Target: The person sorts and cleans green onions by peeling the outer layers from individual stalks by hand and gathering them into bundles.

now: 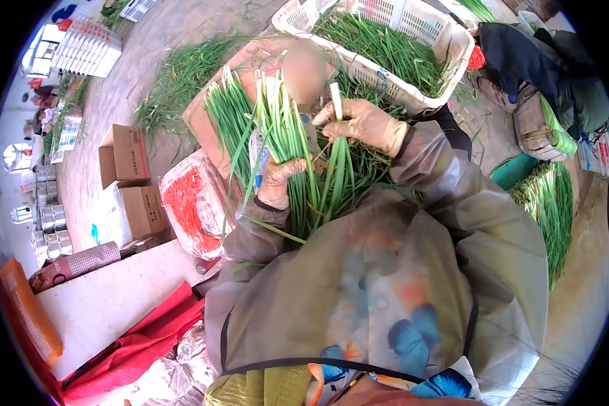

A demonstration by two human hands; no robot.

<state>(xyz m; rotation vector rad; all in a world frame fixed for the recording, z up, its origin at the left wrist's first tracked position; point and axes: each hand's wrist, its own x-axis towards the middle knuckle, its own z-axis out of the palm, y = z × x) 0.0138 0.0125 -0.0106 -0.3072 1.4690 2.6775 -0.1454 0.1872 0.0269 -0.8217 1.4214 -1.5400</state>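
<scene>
You can read no text: print on the far carton (134,160) and near carton (144,211) at left is too small.

Left hand (276,184): most fingers hidden behind green stalks (282,132). White crate (446,51): top edge cuts it off. Round patch (304,71) beside stalk tops: blurred, content indeterminate.

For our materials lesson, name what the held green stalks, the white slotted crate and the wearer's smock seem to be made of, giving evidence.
Green stalks: apparently fresh plant matter, smooth; pale ends blend into narrow leaves.
White crate: probably moulded plastic, dull, grimy; regular slots pierce its walls.
Smock: likely thin plastic film, slightly shiny; patterned clothing shows through, though coated fabric is possible.
</scene>
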